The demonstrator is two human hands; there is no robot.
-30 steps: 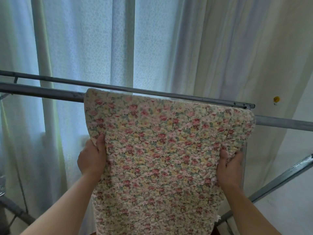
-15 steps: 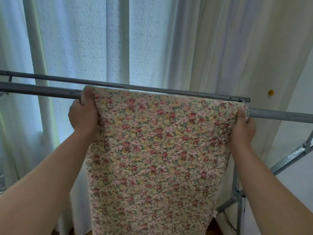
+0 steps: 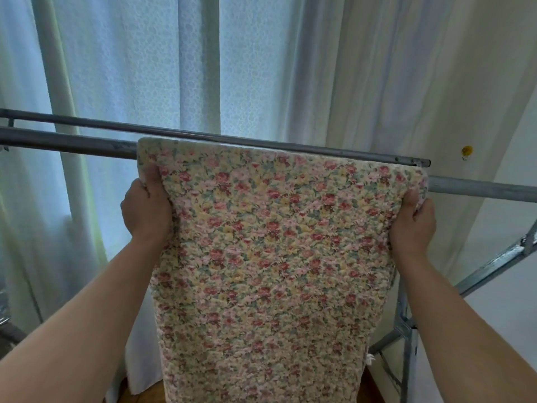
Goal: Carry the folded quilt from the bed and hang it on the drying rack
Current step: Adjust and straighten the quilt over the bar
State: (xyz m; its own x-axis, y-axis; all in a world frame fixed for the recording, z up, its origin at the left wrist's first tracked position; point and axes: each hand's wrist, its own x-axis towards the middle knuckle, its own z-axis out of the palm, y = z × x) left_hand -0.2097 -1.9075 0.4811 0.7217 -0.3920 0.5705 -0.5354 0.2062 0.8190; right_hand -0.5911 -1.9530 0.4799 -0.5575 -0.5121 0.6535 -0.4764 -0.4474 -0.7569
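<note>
The floral quilt (image 3: 273, 257), cream with small red and yellow flowers, hangs in front of me with its top fold at the near grey bar of the drying rack (image 3: 66, 144). My left hand (image 3: 146, 210) grips the quilt's upper left edge, thumb on the front. At the upper right edge, my right hand (image 3: 412, 222) grips the fabric just below the bar. The far side of the quilt is hidden, so I cannot tell how much lies over the bar.
A second, thinner rack bar (image 3: 87, 123) runs behind the near one. Slanted metal rack legs (image 3: 406, 330) stand at the lower right. White curtains (image 3: 261, 68) hang close behind the rack. A wall (image 3: 494, 126) is on the right.
Both hands slid up the quilt's sides from mid height to the top corners, lifting it to the bar. They now sit slightly lower than half a second ago.
</note>
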